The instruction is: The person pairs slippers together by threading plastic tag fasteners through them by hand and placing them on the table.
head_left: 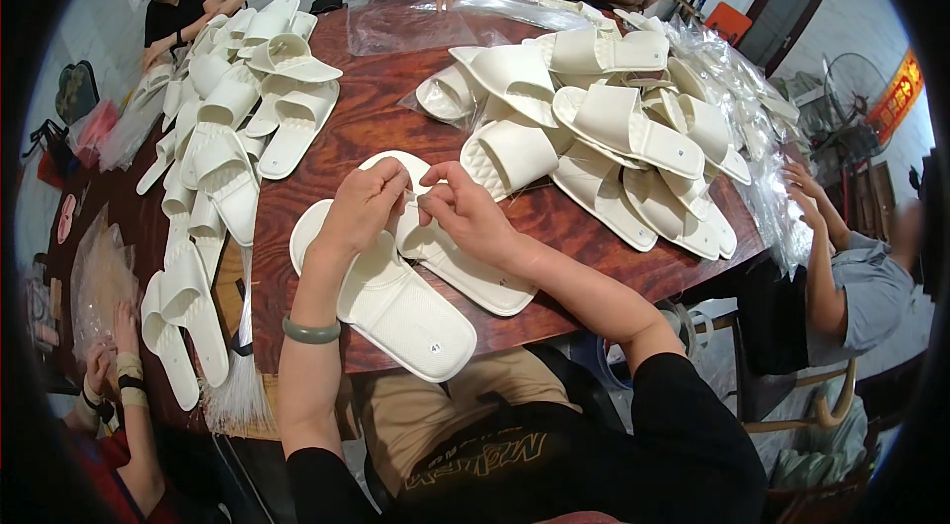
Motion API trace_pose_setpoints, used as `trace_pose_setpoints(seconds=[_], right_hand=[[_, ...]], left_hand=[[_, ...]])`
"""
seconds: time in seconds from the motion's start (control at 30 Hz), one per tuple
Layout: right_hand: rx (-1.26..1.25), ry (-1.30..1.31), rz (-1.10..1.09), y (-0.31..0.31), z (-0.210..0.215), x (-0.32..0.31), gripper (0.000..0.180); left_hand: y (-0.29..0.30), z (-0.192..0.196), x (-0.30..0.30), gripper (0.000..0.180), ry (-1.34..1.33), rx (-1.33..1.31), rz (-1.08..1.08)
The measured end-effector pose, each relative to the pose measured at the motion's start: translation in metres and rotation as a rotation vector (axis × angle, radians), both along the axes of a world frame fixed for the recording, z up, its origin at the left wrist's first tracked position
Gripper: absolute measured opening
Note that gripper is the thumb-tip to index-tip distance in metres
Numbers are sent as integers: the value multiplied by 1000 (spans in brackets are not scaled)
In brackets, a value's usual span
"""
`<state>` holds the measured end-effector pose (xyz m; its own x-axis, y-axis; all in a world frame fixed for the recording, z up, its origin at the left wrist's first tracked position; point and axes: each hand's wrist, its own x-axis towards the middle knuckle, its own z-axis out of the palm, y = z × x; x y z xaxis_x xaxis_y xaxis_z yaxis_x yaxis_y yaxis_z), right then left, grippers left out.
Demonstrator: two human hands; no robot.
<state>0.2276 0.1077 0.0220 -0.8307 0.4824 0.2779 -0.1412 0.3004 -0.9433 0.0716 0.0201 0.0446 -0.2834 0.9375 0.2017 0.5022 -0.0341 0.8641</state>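
A pair of cream slippers lies before me at the table's near edge: the left slipper (pixel 408 311), whose heel juts past the edge, and the right slipper (pixel 485 277) beside it. Over their straps my left hand (pixel 368 205) and my right hand (pixel 463 212) meet, both closed in a pinch. Between the fingertips is something pale and thin that I cannot make out. My hands hide most of the straps. A greenish bangle (pixel 311 331) is on my left wrist.
A pile of cream slippers (pixel 628 123) rises at the right, another pile (pixel 223 103) at the left. Clear plastic bags (pixel 411 29) lie at the back. White strings (pixel 237 390) hang beside the left table. Several other people work around the tables, one close at my right (pixel 856 291).
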Motion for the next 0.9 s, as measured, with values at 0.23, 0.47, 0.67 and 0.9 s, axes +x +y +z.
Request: trace_pose_setpoints(seconds=[0.23,0.47,0.67,0.9], right_hand=[[-13,-48,-47,-2,7,-3,15],[-174,-77,-20,-3,10,0,13],[-97,-57,-84,-5,6,20,15],[195,-33,-231,11,-7,46,16]], left_hand=[[0,2,-1,23,64,84,-147],[1,1,-2,23,185,90,-144],[-9,3,3,20,182,199,-20],[3,-16,-30,25,64,164,-20]])
